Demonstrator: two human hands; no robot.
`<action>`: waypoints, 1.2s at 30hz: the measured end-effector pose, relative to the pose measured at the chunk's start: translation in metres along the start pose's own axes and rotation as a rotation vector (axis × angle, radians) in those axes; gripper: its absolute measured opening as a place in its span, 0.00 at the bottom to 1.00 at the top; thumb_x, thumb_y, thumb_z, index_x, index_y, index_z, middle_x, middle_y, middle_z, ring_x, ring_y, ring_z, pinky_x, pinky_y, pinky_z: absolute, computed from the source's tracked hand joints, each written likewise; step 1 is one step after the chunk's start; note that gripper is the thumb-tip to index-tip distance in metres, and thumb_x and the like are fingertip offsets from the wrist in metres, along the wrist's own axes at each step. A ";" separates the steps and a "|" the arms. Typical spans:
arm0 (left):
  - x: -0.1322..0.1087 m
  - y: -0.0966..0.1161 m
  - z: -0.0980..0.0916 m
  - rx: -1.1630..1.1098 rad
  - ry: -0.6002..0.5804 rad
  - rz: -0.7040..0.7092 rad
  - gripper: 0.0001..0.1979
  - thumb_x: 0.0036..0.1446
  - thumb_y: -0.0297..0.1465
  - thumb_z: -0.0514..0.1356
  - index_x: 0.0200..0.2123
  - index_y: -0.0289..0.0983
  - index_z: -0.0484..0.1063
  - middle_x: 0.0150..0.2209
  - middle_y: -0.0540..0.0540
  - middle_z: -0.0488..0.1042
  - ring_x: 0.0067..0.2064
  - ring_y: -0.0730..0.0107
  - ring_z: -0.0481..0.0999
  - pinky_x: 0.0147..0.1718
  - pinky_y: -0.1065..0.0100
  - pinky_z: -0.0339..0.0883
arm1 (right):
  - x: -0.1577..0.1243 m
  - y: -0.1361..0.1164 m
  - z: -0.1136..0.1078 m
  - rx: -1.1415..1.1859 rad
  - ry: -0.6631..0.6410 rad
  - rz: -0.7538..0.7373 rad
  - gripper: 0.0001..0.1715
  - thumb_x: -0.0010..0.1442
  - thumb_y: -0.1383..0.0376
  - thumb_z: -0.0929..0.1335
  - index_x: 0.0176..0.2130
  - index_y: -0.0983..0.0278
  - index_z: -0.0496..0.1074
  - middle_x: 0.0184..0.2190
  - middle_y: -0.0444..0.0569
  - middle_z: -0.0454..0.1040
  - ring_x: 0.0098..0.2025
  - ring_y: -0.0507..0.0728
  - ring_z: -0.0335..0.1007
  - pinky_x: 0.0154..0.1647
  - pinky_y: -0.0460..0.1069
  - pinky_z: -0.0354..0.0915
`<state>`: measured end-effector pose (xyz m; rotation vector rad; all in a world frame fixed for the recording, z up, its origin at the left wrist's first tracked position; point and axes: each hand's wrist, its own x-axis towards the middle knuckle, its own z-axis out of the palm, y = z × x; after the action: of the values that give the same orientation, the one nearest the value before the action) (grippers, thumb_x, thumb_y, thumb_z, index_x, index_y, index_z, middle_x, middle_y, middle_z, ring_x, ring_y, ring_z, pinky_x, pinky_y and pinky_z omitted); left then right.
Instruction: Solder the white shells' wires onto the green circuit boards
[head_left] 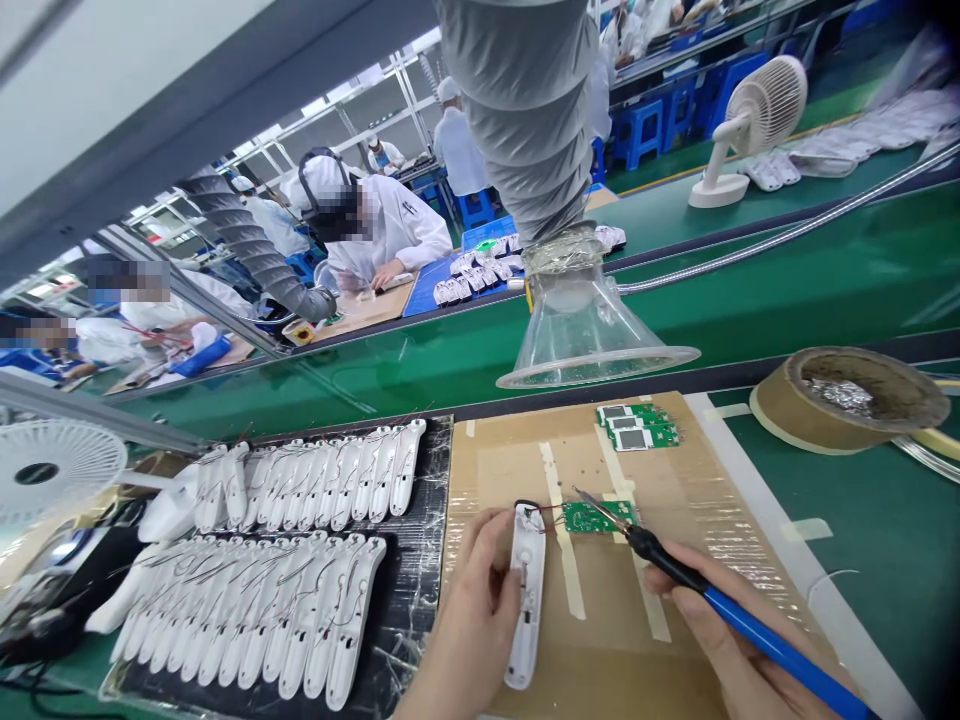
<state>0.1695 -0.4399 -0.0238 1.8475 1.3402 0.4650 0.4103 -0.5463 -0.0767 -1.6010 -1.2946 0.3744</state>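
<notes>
My left hand point(480, 590) grips a long white plastic housing point(528, 600) near its upper end. Thin dark and red wires run from the top of that housing to a green circuit board point(598, 516) lying on the cardboard. In my right hand point(720, 610) is a soldering iron point(675, 568) with a blue and black handle, held like a pen. Its metal tip reaches over the circuit board's upper edge; whether it touches cannot be told. Behind lie several more green boards with grey displays point(636, 430).
Rows of white housings with wires point(255, 610) lie on a black sheet at left. A clear extraction hood point(589, 335) hangs above the cardboard point(510, 450). At right sits a tape roll point(847, 400) holding crumpled foil. A white fan point(56, 470) stands at far left; co-workers sit opposite.
</notes>
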 end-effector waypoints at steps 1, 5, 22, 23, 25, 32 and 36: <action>-0.002 0.001 0.006 -0.048 0.016 -0.025 0.27 0.67 0.24 0.55 0.67 0.49 0.68 0.69 0.42 0.64 0.66 0.55 0.72 0.67 0.52 0.68 | -0.001 -0.003 0.003 0.026 0.001 -0.008 0.14 0.77 0.60 0.67 0.58 0.47 0.75 0.47 0.35 0.85 0.46 0.52 0.86 0.43 0.37 0.77; -0.003 0.006 0.031 -0.194 0.085 -0.039 0.32 0.64 0.22 0.56 0.69 0.47 0.66 0.73 0.41 0.59 0.70 0.53 0.67 0.71 0.50 0.63 | -0.011 -0.010 0.017 0.072 -0.028 -0.031 0.13 0.76 0.64 0.65 0.55 0.48 0.74 0.43 0.38 0.84 0.43 0.52 0.85 0.46 0.40 0.78; -0.004 0.011 0.062 -0.323 0.096 -0.055 0.38 0.62 0.19 0.56 0.72 0.50 0.59 0.76 0.43 0.48 0.79 0.56 0.50 0.75 0.47 0.53 | -0.029 -0.002 0.047 0.074 -0.220 -0.220 0.29 0.70 0.72 0.67 0.65 0.51 0.67 0.61 0.48 0.77 0.60 0.58 0.78 0.58 0.48 0.76; -0.004 0.011 0.062 -0.325 0.098 -0.045 0.37 0.62 0.20 0.55 0.72 0.50 0.59 0.76 0.43 0.48 0.79 0.57 0.50 0.75 0.48 0.53 | -0.027 -0.001 0.047 0.100 -0.206 -0.194 0.28 0.70 0.71 0.68 0.64 0.50 0.69 0.59 0.46 0.78 0.57 0.58 0.80 0.56 0.48 0.77; -0.005 0.011 0.060 -0.322 0.091 -0.036 0.34 0.65 0.21 0.54 0.71 0.51 0.60 0.76 0.43 0.49 0.78 0.57 0.51 0.74 0.48 0.56 | -0.024 0.001 0.048 0.138 -0.173 -0.154 0.24 0.69 0.68 0.70 0.61 0.49 0.73 0.55 0.45 0.80 0.52 0.58 0.83 0.51 0.47 0.79; -0.011 0.021 0.055 -0.235 0.013 -0.019 0.25 0.64 0.21 0.55 0.59 0.47 0.75 0.77 0.43 0.47 0.69 0.55 0.70 0.64 0.53 0.71 | -0.011 -0.014 0.048 0.240 -0.026 0.065 0.14 0.74 0.64 0.69 0.57 0.54 0.75 0.45 0.48 0.80 0.44 0.57 0.83 0.47 0.50 0.80; -0.008 0.026 0.059 -0.263 -0.036 -0.057 0.14 0.65 0.26 0.57 0.47 0.44 0.81 0.76 0.43 0.51 0.56 0.59 0.79 0.56 0.56 0.75 | 0.000 -0.022 0.044 0.318 0.032 0.245 0.18 0.70 0.59 0.74 0.58 0.58 0.76 0.49 0.51 0.83 0.46 0.61 0.84 0.44 0.49 0.82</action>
<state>0.2232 -0.4729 -0.0388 1.5914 1.2403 0.5478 0.3660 -0.5262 -0.0784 -1.4866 -0.9609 0.6687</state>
